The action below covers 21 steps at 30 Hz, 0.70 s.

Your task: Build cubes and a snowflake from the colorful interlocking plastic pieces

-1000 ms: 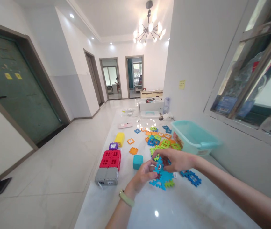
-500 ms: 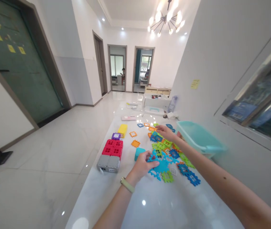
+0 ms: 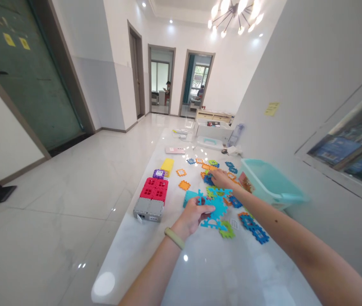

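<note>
My left hand (image 3: 195, 214) is closed around a light-blue panel of interlocking toy tiles (image 3: 218, 209) with toothed edges and cut-outs, raised over the table. Beside that hand lies a teal block (image 3: 189, 197), partly hidden by its fingers. Farther up the table, my right hand (image 3: 220, 177) reaches down into the scattered tiles, fingers bent together at a dark blue tile (image 3: 208, 179). What its fingertips pinch, if anything, is hidden. Green tiles (image 3: 227, 230) and a joined pair of blue tiles (image 3: 255, 228) lie near the panel.
On the left stand a red and grey block build (image 3: 151, 193), a purple tile (image 3: 159, 174) and a yellow block (image 3: 167, 166). Orange tiles (image 3: 184, 185) lie mid-table. A turquoise bin (image 3: 273, 180) stands by the right wall. A pink case (image 3: 175, 150) lies farther back.
The light-blue panel has been lifted and tilted upright in my left hand. My right hand has come lower among the tiles, its fingers more bent. The view has shifted slightly.
</note>
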Motion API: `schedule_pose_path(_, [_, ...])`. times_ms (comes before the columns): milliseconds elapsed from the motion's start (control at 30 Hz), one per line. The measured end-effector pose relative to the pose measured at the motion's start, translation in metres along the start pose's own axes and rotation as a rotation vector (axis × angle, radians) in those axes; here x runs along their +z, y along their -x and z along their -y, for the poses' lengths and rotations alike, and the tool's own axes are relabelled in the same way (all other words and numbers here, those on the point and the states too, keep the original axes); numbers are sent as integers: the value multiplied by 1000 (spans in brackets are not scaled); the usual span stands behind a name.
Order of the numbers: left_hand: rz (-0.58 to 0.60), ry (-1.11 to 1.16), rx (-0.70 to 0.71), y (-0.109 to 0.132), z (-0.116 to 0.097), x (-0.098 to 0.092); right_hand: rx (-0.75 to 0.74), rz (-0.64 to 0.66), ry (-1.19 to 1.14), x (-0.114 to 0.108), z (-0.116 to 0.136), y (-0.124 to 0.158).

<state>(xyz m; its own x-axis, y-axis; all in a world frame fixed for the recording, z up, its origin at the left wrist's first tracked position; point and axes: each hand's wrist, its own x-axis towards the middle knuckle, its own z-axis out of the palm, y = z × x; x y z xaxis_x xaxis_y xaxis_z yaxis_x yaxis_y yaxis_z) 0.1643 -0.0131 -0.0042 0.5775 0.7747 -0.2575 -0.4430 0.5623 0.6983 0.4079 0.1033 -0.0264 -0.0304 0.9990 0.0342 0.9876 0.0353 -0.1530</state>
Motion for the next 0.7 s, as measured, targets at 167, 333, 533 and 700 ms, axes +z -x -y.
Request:
schedule_pose_path(167, [-39, 16, 17, -1, 4, 0, 42, -250, -261, -3, 7, 33])
schedule_pose_path(333, [-122, 29, 79, -7, 8, -3, 53, -410, -574, -12, 20, 84])
schedule_pose_path(533, [-152, 26, 143, -7, 5, -1, 30, -337, -1133, -14, 45, 147])
schedule_pose_path(700, [-170, -25, 178, -3, 6, 1, 24, -293, -1351, -11, 58, 169])
